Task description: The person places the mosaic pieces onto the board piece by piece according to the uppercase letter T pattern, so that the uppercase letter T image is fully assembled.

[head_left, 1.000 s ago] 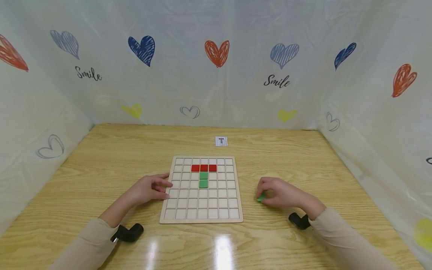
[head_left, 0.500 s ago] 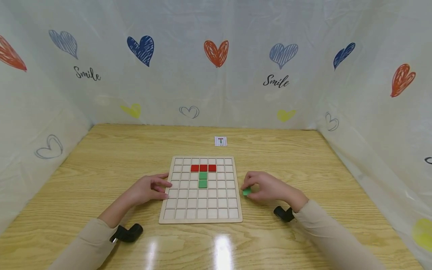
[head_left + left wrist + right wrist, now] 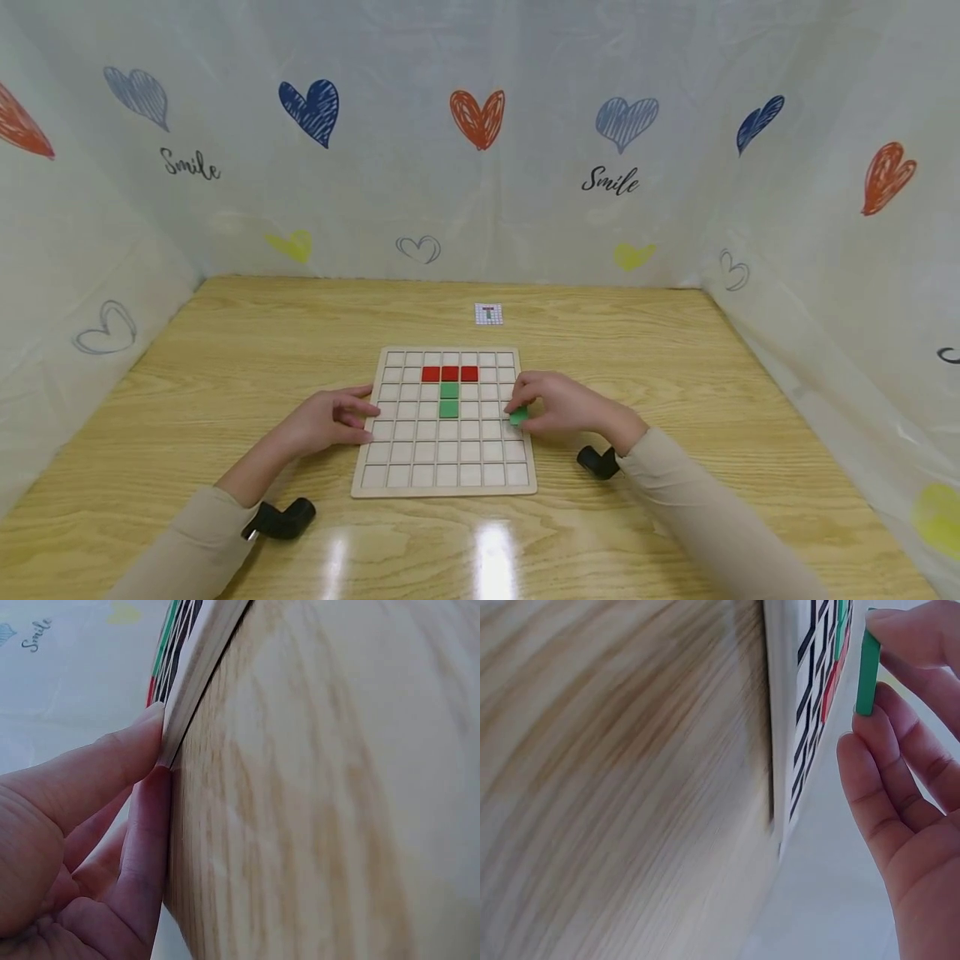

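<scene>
My left hand [image 3: 318,425] rests at the left edge of a pale wooden grid board [image 3: 405,490], fingertips touching its rim. In the left wrist view, the thumb [image 3: 112,761] lies on the board's border [image 3: 196,675]. Over the board's right edge, my right hand [image 3: 566,406] pinches a green square tile [image 3: 518,416] between thumb and fingers. The right wrist view shows that tile [image 3: 868,673] edge-on, apart from the board's surface. On the grid, three red tiles [image 3: 450,373] form a row, with two green tiles [image 3: 448,399] below the middle one.
Behind the board lies a small card [image 3: 488,314] printed with a grid and a red-and-green T shape. A wooden table [image 3: 247,333] carries everything. White sheeting with printed hearts [image 3: 477,117] encloses the back and sides.
My right hand has moved left with the green tile, from the bare table to over the board's right edge. The left hand has stayed at the board's edge.
</scene>
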The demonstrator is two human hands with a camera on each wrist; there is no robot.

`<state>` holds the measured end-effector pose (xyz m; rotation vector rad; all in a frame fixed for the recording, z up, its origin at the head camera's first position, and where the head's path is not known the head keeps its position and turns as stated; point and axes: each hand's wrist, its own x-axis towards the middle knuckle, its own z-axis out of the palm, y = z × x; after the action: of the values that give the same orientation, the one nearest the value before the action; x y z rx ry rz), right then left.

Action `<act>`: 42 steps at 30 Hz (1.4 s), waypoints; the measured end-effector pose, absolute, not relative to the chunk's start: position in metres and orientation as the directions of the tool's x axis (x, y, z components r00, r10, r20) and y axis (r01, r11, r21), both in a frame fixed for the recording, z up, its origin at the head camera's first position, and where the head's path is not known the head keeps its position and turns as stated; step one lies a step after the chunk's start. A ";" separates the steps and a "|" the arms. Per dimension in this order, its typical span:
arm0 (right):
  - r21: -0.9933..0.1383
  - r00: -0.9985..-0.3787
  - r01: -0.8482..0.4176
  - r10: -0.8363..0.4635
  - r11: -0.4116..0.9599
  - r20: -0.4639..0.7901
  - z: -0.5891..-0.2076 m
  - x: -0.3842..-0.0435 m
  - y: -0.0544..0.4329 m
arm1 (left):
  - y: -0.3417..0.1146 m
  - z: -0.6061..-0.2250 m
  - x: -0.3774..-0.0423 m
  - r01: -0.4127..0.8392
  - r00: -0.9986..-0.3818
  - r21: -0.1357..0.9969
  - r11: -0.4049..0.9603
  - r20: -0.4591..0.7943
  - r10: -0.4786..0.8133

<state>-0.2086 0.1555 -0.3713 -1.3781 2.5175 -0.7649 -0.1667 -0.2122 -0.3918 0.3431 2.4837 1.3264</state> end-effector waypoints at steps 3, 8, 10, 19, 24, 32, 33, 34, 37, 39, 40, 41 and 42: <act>-0.521 -0.557 -0.730 -0.827 0.441 0.080 -0.372 -0.211 0.148 | -0.212 -0.391 -0.166 0.070 -0.924 0.837 0.543 -0.150 0.351; -0.528 -0.547 -0.729 -0.834 0.435 0.069 -0.371 -0.213 0.133 | -0.212 -0.391 -0.166 0.074 -0.924 0.836 0.544 -0.148 0.353; -0.527 -0.545 -0.730 -0.836 0.436 0.064 -0.371 -0.213 0.128 | -0.213 -0.390 -0.166 0.073 -0.924 0.836 0.543 -0.148 0.353; -0.530 -0.504 -0.752 -0.860 0.393 0.077 -0.367 -0.215 0.108 | -0.213 -0.392 -0.167 0.061 -0.926 0.835 0.547 -0.158 0.344; -0.513 -0.475 -0.776 -0.875 0.366 0.095 -0.370 -0.218 0.097 | -0.214 -0.393 -0.167 0.067 -0.925 0.834 0.547 -0.153 0.347; -0.532 -0.444 -0.778 -0.891 0.333 0.092 -0.372 -0.216 0.079 | -0.213 -0.391 -0.166 0.054 -0.928 0.830 0.555 -0.164 0.335; -0.535 -0.443 -0.777 -0.892 0.332 0.089 -0.371 -0.215 0.076 | -0.213 -0.391 -0.166 0.054 -0.928 0.831 0.554 -0.163 0.335; -0.537 -0.445 -0.774 -0.892 0.335 0.084 -0.371 -0.214 0.074 | -0.213 -0.391 -0.165 0.054 -0.928 0.831 0.553 -0.162 0.335; -0.529 -0.446 -0.775 -0.892 0.345 0.070 -0.371 -0.212 0.068 | -0.213 -0.391 -0.165 0.056 -0.928 0.834 0.549 -0.158 0.336; -0.521 -0.456 -0.772 -0.888 0.364 0.055 -0.372 -0.211 0.065 | -0.213 -0.391 -0.165 0.059 -0.928 0.834 0.548 -0.156 0.337; -0.517 -0.463 -0.769 -0.885 0.375 0.046 -0.372 -0.211 0.063 | -0.213 -0.391 -0.165 0.059 -0.928 0.834 0.549 -0.156 0.338; -0.513 -0.469 -0.767 -0.882 0.386 0.036 -0.372 -0.211 0.062 | -0.212 -0.391 -0.165 0.061 -0.928 0.833 0.550 -0.156 0.338; -0.510 -0.476 -0.762 -0.879 0.398 0.027 -0.372 -0.210 0.061 | -0.212 -0.391 -0.165 0.062 -0.928 0.832 0.552 -0.156 0.338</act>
<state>-0.2101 0.0609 -0.3723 -1.4468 2.4097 -0.6825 -0.1653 -0.2123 -0.3905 0.3308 2.4924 1.3183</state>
